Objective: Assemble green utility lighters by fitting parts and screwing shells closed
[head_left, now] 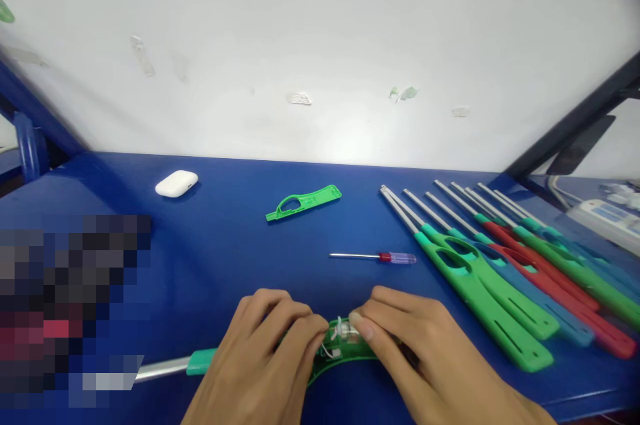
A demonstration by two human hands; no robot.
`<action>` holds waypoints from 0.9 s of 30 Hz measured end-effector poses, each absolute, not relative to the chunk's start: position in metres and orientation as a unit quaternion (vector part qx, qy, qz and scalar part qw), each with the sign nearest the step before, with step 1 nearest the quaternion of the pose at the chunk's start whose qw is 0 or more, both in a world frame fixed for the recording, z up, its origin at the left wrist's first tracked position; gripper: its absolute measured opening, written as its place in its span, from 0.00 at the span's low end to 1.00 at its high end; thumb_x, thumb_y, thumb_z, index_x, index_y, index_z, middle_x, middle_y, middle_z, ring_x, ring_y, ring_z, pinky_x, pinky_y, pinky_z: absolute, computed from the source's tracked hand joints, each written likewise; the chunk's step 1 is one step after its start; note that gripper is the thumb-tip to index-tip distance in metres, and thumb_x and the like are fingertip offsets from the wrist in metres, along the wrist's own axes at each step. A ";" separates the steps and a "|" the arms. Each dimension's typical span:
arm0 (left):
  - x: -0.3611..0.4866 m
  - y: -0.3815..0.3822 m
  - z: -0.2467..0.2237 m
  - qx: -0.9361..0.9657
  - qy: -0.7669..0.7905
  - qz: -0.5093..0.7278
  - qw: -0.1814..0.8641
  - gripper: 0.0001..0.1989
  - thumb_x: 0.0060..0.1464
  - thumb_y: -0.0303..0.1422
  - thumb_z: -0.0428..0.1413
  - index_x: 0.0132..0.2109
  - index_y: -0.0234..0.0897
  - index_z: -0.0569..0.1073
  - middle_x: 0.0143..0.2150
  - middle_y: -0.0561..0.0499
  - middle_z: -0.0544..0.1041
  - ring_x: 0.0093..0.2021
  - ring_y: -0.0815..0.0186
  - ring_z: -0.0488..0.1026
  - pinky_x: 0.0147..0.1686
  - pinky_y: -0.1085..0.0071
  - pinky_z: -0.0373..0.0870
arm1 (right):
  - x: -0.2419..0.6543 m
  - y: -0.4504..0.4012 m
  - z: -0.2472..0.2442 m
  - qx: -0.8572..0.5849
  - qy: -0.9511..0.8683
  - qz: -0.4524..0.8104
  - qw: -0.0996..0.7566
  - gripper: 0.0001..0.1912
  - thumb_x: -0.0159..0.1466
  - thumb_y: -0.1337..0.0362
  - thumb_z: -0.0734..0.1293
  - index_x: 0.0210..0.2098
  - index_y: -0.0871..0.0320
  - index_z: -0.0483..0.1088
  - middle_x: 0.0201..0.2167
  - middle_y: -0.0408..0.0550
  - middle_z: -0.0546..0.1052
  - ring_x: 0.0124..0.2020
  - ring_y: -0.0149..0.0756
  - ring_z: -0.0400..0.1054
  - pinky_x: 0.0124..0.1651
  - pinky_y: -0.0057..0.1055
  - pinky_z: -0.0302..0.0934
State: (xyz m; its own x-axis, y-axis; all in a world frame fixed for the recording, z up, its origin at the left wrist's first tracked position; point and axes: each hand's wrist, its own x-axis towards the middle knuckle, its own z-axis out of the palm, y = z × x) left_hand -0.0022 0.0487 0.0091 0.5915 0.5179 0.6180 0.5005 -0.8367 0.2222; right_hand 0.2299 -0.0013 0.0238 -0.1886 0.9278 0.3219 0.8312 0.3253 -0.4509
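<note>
An opened green lighter body (345, 351) with a metal tube (163, 369) pointing left lies low in the view. My left hand (270, 351) is wrapped over its middle part, fingers bent together. My right hand (415, 345) pinches at the small clear part (349, 330) inside the green shell, thumb and forefinger pressed on it. A white wire shows between the hands. Farther back rests a loose green half shell (305, 203). A screwdriver (397, 257) with a red and clear purple handle lies in front of that shell, its tip to the left.
Several green, blue and red lighters (500, 298) lie in a row at the right. At the back left is a white case (177, 183). A blurred dark area covers the left side. A white power strip (607, 221) sits at the far right, and a white wall stands behind the blue table (240, 238).
</note>
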 end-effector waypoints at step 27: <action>-0.018 0.039 -0.008 0.909 0.279 0.298 -0.086 0.16 0.73 0.25 0.51 0.59 0.38 0.79 0.52 0.51 0.84 0.54 0.57 0.78 0.56 0.61 0.77 | 0.234 -0.007 0.022 -0.537 -0.800 0.047 0.265 0.19 0.82 0.54 0.59 0.55 0.48 0.82 0.48 0.44 0.87 0.53 0.41 0.83 0.56 0.36 0.80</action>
